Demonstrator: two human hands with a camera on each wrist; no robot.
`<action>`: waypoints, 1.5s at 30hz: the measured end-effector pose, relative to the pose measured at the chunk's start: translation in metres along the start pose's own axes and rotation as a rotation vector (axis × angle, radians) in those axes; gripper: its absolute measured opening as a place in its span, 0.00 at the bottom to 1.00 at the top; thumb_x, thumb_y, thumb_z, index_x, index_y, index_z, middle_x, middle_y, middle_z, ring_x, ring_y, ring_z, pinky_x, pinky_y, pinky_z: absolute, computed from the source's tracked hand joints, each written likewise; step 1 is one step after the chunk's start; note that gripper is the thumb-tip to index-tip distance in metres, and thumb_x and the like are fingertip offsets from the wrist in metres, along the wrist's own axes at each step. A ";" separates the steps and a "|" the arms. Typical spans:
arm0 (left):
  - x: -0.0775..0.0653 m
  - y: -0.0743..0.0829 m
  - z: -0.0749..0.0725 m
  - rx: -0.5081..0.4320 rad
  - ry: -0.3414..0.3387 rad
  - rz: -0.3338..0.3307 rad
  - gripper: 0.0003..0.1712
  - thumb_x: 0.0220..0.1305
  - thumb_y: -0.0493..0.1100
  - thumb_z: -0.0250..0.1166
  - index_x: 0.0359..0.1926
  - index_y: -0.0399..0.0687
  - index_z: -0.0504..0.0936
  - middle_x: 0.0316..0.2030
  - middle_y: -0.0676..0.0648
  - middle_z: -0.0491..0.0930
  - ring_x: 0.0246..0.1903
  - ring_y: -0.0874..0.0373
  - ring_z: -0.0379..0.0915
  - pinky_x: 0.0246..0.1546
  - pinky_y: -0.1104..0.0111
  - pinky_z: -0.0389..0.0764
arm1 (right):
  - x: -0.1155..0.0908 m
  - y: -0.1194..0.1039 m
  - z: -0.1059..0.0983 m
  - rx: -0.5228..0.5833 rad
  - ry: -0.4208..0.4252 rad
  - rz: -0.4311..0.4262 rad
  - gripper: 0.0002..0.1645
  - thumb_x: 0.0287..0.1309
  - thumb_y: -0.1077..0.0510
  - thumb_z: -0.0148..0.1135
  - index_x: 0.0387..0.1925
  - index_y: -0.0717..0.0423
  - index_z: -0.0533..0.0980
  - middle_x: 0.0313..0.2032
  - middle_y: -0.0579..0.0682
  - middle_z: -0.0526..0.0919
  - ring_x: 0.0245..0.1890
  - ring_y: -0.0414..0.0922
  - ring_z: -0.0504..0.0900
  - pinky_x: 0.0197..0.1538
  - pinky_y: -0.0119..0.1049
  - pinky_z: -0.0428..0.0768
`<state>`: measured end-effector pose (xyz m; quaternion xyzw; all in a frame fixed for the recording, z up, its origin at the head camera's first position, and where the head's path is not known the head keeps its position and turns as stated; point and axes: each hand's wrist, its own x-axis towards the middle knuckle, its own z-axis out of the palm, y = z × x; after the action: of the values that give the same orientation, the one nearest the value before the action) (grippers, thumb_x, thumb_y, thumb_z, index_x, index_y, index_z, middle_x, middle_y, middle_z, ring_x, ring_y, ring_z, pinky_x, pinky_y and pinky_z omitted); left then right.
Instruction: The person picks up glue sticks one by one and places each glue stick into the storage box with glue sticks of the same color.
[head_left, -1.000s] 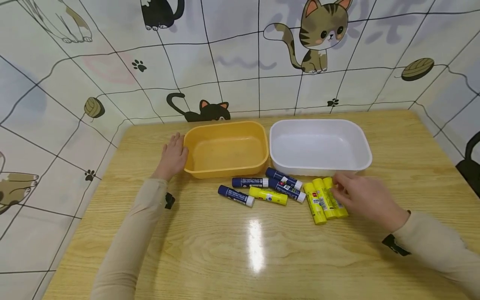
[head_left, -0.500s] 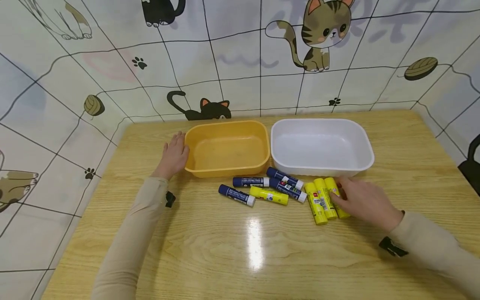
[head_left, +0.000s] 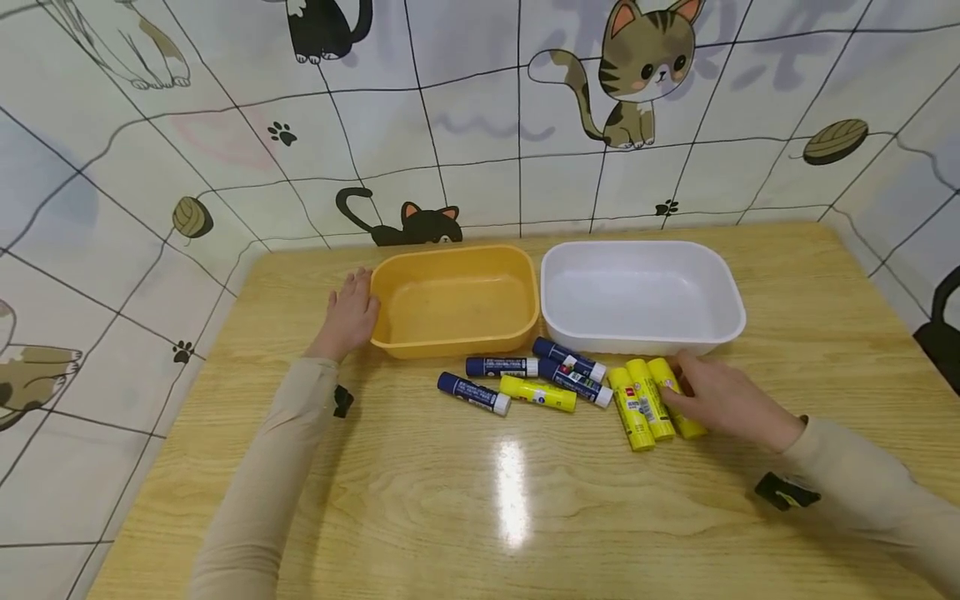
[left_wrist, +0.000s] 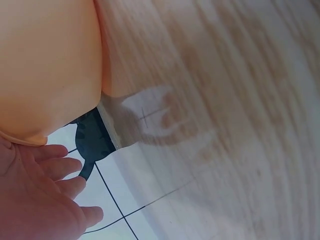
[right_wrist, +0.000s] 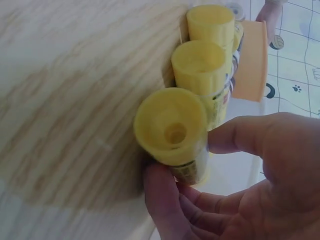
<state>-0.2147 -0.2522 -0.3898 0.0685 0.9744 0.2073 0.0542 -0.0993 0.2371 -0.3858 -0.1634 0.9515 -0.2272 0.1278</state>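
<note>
Left hand (head_left: pixel 348 317) touches the orange tub (head_left: pixel 459 312) beside a white tub (head_left: pixel 643 302)

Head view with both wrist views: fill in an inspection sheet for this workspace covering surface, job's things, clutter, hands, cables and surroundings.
Surface: wood-grain table with a bright glare patch.
Job's things: orange basin and white basin side by side; four dark blue tubes on the near side, one yellow tube among them, three more yellow tubes side by side to the right.
Clutter: nothing seen.
Left hand: rests against the orange basin's left end.
Right hand: pinches the rightmost yellow tube between thumb and fingers.
Cables: nothing seen.
Surroundings: white wall covering with cat drawings.
</note>
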 end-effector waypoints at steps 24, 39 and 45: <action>0.002 0.001 0.005 -0.008 0.006 -0.012 0.32 0.74 0.43 0.34 0.74 0.32 0.45 0.73 0.32 0.43 0.72 0.39 0.33 0.66 0.42 0.33 | 0.003 -0.037 -0.042 0.009 0.040 -0.041 0.19 0.60 0.58 0.60 0.45 0.67 0.67 0.27 0.50 0.78 0.18 0.40 0.72 0.22 0.36 0.72; 0.004 0.000 0.000 0.000 -0.001 -0.017 0.32 0.74 0.43 0.34 0.74 0.33 0.46 0.73 0.32 0.45 0.72 0.38 0.33 0.65 0.40 0.34 | 0.028 -0.038 -0.075 0.086 -0.081 -0.014 0.21 0.65 0.55 0.58 0.46 0.70 0.67 0.35 0.58 0.79 0.24 0.43 0.79 0.28 0.39 0.78; 0.003 -0.001 0.000 0.008 0.000 -0.019 0.32 0.74 0.43 0.34 0.74 0.32 0.46 0.73 0.32 0.45 0.72 0.38 0.33 0.65 0.40 0.35 | 0.039 -0.041 -0.087 0.137 -0.116 0.014 0.22 0.65 0.56 0.58 0.47 0.72 0.65 0.37 0.63 0.78 0.26 0.46 0.81 0.31 0.42 0.82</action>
<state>-0.2182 -0.2522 -0.3901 0.0593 0.9758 0.2028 0.0560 -0.1525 0.2221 -0.2973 -0.1606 0.9258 -0.2809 0.1952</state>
